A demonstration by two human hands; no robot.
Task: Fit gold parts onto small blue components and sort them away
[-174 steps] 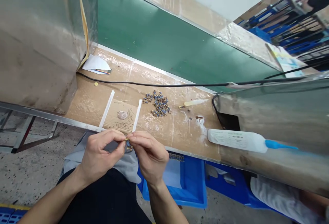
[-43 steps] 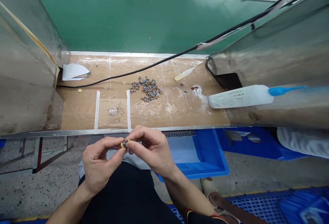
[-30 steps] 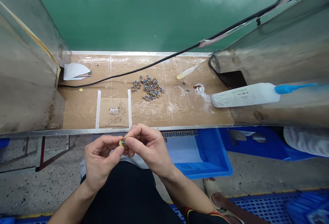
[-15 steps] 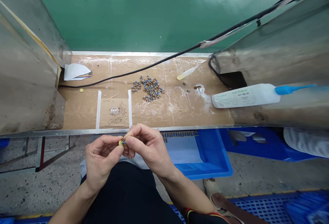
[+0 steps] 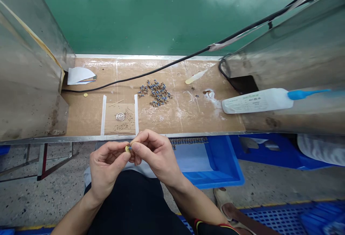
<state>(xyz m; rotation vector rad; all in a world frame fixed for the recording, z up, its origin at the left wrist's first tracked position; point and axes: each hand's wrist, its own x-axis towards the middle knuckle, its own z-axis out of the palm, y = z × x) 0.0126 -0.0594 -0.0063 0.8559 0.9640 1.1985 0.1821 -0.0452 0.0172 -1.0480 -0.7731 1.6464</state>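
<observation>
Just in front of the bench edge, my left hand [image 5: 109, 166] pinches a small round yellow disc [image 5: 127, 149] between thumb and index finger. My right hand [image 5: 155, 157] pinches a tiny blue and brass-coloured part [image 5: 130, 148] against or close to the disc; whether the two are joined I cannot tell. Beyond my hands, a pile of similar blue and brass parts [image 5: 159, 94] lies on the brown cardboard surface [image 5: 172, 120]. A small round clear dish [image 5: 120, 116] sits on a cardboard piece between two white strips. Another yellow disc [image 5: 85, 95] lies at the left.
A white bottle with a blue nozzle [image 5: 258, 100] lies at the right. A black cable [image 5: 151, 72] crosses the bench. Metal walls stand on both sides. A blue tray [image 5: 223, 163] holding rows of small parts is below the edge. A pale tapered piece [image 5: 196, 76] lies farther back.
My hands hold nearly the same pose. The yellow disc and the small part between my fingertips have shifted very slightly.
</observation>
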